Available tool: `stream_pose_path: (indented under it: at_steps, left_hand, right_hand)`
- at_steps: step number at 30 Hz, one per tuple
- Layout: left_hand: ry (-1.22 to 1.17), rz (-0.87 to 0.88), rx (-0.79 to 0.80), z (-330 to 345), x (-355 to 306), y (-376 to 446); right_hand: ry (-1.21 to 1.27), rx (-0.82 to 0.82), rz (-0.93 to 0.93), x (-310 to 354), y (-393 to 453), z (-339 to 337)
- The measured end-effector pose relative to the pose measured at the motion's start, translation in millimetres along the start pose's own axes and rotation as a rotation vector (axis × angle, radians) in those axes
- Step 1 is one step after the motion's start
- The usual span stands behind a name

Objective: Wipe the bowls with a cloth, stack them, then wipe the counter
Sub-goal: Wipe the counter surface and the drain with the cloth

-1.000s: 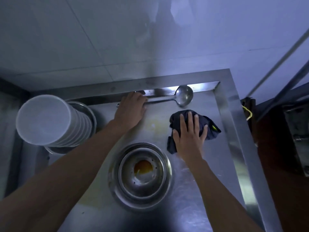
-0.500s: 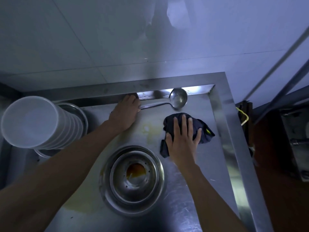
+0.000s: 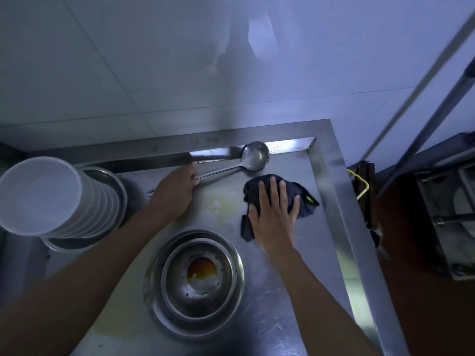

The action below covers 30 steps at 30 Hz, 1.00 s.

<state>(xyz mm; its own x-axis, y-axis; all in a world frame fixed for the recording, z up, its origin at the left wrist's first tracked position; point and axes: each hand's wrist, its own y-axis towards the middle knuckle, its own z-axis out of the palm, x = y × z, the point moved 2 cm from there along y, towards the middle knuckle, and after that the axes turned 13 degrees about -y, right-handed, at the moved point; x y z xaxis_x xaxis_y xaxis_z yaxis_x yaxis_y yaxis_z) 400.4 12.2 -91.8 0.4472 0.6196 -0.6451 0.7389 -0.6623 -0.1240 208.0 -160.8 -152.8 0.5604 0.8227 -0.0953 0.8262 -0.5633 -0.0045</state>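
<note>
Bowl stack (image 3: 46, 199) left, ladle (image 3: 246, 160) behind, cloth (image 3: 280, 201) right, metal bowls (image 3: 198, 283) in front.

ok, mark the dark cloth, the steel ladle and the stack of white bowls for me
dark cloth (image 3: 307, 201): head view, bare fabric right of the fingers.
steel ladle (image 3: 255, 156): head view, inside its round scoop.
stack of white bowls (image 3: 38, 196): head view, flat base of the top bowl.
</note>
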Motion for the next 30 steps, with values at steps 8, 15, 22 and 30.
stream_pose_path:
  at_steps: [8, 15, 22, 30]
  left_hand:
    - [-0.112, -0.155, -0.118, -25.1, -9.3, -28.1]
    - [-0.224, -0.177, -0.224, -51.1, -12.6, -46.1]
    - [-0.226, -0.185, -0.254, -67.0, -14.5, -64.3]
    - [-0.157, -0.189, -0.277, -70.3, -12.4, -79.0]
  right_hand:
    - [0.028, 0.026, 0.161, -30.1, 91.7, 7.1]
    - [-0.010, 0.038, 0.146, 34.8, 100.7, -5.9]
    - [0.053, 0.019, -0.317, 154.5, 75.7, -23.4]
    - [0.018, 0.096, -0.640, 209.3, 66.1, -23.9]
